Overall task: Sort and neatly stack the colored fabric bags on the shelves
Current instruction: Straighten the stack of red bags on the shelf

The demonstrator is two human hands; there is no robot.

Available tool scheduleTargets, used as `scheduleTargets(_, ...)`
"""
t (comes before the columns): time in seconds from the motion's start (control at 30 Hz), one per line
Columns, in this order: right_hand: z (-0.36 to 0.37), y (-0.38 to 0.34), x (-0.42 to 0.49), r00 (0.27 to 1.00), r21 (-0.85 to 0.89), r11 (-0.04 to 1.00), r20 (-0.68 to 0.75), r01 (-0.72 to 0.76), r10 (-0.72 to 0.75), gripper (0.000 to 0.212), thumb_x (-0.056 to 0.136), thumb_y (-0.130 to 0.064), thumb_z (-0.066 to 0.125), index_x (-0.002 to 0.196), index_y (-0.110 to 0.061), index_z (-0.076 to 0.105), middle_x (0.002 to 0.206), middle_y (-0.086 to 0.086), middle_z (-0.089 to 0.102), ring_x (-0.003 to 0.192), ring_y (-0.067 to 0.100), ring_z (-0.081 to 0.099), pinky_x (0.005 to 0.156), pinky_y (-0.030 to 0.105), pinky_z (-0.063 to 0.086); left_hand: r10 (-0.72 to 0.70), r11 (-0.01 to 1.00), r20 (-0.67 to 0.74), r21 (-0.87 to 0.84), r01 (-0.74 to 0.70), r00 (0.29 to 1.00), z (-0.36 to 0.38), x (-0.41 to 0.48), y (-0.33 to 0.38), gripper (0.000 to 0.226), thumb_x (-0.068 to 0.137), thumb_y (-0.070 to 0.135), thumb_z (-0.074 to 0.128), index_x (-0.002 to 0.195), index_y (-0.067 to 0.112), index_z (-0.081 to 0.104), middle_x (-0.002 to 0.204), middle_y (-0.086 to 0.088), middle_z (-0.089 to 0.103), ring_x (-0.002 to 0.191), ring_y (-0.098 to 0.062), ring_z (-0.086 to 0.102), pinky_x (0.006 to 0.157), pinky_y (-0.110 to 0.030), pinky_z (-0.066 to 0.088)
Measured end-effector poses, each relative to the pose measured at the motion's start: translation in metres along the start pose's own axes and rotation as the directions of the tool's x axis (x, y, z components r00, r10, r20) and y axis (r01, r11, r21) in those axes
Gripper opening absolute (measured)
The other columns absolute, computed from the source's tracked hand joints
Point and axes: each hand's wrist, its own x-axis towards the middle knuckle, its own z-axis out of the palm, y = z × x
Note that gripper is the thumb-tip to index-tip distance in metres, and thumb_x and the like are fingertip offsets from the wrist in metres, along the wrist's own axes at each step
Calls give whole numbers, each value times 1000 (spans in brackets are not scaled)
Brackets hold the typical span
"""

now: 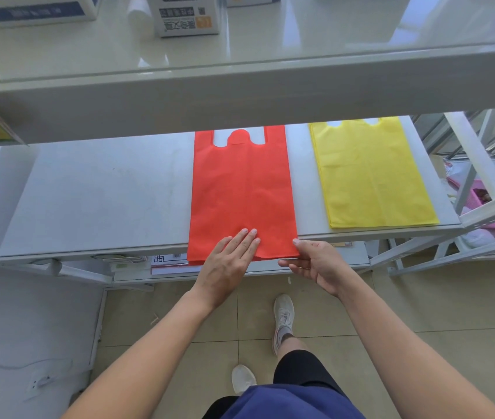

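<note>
A stack of red fabric bags [241,189] lies flat in the middle of the white shelf [95,195], handles pointing away, its near edge hanging slightly over the shelf front. My left hand [228,263] presses flat on the near end of the red stack with straight fingers. At the stack's near right corner, my right hand [312,261] pinches the bags' edge between thumb and fingers. A stack of yellow fabric bags [373,173] lies flat to the right on the same shelf, apart from the red one.
An upper shelf [240,86] overhangs the work shelf and carries boxes [185,13]. The left part of the work shelf is bare. A lower shelf holds papers [167,261]. A pink basket [488,201] sits in a rack at the right. Tiled floor lies below.
</note>
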Motion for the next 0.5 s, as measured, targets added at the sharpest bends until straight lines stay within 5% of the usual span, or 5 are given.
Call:
scheduleTargets(0.13, -1, 3, 1, 999, -103, 994, 4, 32, -32, 18, 105, -9, 58, 116, 1, 68, 103, 16, 78, 90, 29, 78, 67, 23, 60, -32, 999, 33, 24, 31, 999, 7, 3, 1, 51, 109, 27, 41, 157, 8, 40, 167, -10, 33, 154, -26, 32, 117, -46, 38)
scheduleTargets(0.23, -2, 2, 2, 998, -148, 988, -17, 52, -55, 18, 104, -8, 57, 113, 1, 70, 100, 19, 78, 89, 27, 78, 64, 20, 58, -192, 981, -5, 19, 192, 981, 3, -5, -17, 63, 95, 6, 56, 156, 12, 43, 166, -10, 35, 153, -27, 34, 118, -47, 35)
scheduleTargets(0.3, -4, -1, 2, 998, -171, 983, -22, 58, -63, 19, 104, -9, 58, 111, 2, 70, 100, 22, 78, 90, 28, 78, 65, 22, 57, -450, 892, -112, -103, 440, 886, -5, -17, -31, 66, 85, -2, 59, 149, 13, 53, 158, -11, 46, 146, -31, 43, 115, -47, 37)
scheduleTargets(0.4, -6, -5, 2, 998, -167, 984, -15, 63, -67, 14, 103, -12, 59, 105, -2, 70, 99, 20, 78, 90, 29, 78, 67, 24, 58, -786, 596, -150, -440, 672, 599, -16, -34, -40, 53, 87, -5, 61, 137, 11, 57, 133, -9, 59, 121, -28, 57, 103, -40, 46)
scheduleTargets(0.5, -5, -13, 6, 996, -123, 989, -42, 78, -84, 13, 103, -15, 61, 107, -6, 69, 97, 13, 78, 82, 21, 76, 68, 25, 60, -904, -18, 250, -833, 552, 347, -24, -32, -46, 22, 105, 25, 57, 126, 18, 56, 112, -7, 68, 100, -27, 69, 82, -35, 54)
